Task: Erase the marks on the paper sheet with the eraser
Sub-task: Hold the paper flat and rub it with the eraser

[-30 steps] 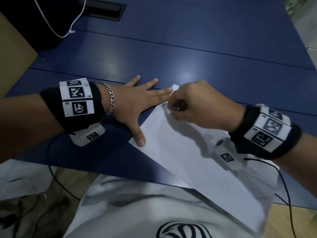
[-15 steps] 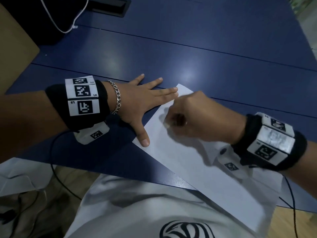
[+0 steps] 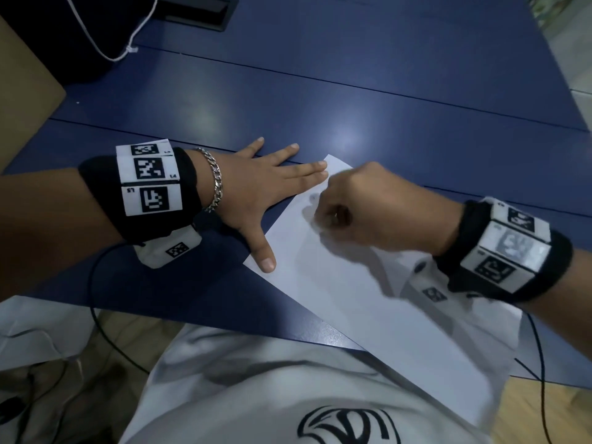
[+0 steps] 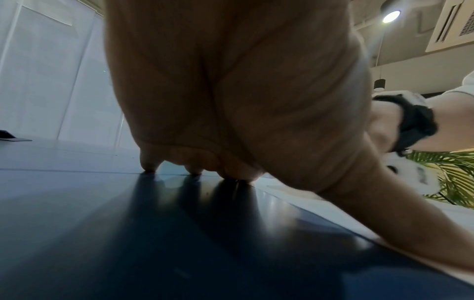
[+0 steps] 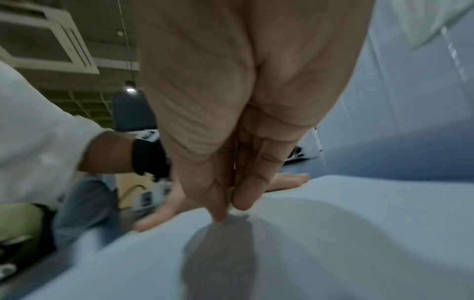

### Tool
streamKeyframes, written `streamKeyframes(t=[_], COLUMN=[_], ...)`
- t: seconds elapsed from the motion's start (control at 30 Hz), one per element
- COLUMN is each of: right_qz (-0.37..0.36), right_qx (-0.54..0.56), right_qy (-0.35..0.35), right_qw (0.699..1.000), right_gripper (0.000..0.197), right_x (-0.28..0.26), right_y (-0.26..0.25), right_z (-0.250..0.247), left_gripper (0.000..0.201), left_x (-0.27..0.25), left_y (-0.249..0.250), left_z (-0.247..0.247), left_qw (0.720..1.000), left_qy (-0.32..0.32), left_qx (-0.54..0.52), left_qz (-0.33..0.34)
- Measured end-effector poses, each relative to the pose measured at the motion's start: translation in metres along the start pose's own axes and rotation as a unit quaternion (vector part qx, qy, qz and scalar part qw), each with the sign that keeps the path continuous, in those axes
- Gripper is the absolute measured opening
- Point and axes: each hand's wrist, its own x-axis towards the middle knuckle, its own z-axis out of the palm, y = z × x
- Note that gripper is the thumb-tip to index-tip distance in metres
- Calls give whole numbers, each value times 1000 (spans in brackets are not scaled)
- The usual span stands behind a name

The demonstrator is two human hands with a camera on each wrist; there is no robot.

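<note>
A white paper sheet (image 3: 368, 299) lies slanted on the blue table (image 3: 384, 116). My left hand (image 3: 256, 187) lies flat, with fingertips at the sheet's top corner and the thumb (image 3: 267, 261) pressing its left edge. My right hand (image 3: 323, 221) is curled near the top of the sheet and rests on it. In the right wrist view, thumb and finger pinch a small pale eraser (image 5: 229, 200) against the paper (image 5: 346, 233); only a sliver shows. A faint dark mark (image 3: 314, 197) sits just above the knuckles. The left wrist view shows my left fingertips (image 4: 148, 169) pressed on the table.
A white cable (image 3: 128, 49) and a dark recessed slot (image 3: 198, 14) lie at the table's far left. A brown board (image 3: 22, 91) stands to the left. The sheet's lower end overhangs the near table edge above my white shirt (image 3: 256, 395).
My right hand has slid a little down the sheet from its top corner, toward me. The white eraser tip seen earlier is now hidden under the fingers. The left hand has stayed put.
</note>
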Motion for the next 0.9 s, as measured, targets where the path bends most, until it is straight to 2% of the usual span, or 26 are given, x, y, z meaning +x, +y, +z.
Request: streamKeyframes(t=[0.1, 0.2, 0.27, 0.4, 0.47, 0.57, 0.7, 0.77, 0.9], right_qz=[17, -41, -46, 5, -28, -70, -17, -18, -56], right_qx=[3, 22, 17, 9, 17, 46, 32, 17, 48], right_qy=[57, -8, -30, 39, 17, -54, 4, 24, -51], right_qw=[998, 999, 998, 999, 999, 995, 999, 999, 996], right_gripper=[3, 5, 3, 4, 6, 9, 7, 3, 8], right_x=[-1, -14, -14, -8, -15, -24, -12, -14, -29], right_y=[7, -14, -13, 6, -3, -17, 1, -1, -24], right_z=[1, 10, 8, 1, 6, 10, 1, 4, 11], left_gripper=[166, 166, 166, 165, 166, 166, 165, 165, 166], left_x=[0, 0, 1, 2, 1, 0, 0, 0, 0], left_y=[0, -1, -1, 0, 0, 0, 0, 0, -1], left_z=[0, 0, 1, 1, 0, 0, -1, -2, -1], left_qw=[1000, 1000, 1000, 1000, 1000, 1000, 1000, 1000, 1000], left_qy=[1, -2, -1, -3, -5, -4, -8, -10, -9], left_qx=[1, -1, 5, 8, 5, 1, 5, 4, 5], left_qz=[-2, -4, -3, -5, -7, -5, -5, -6, -4])
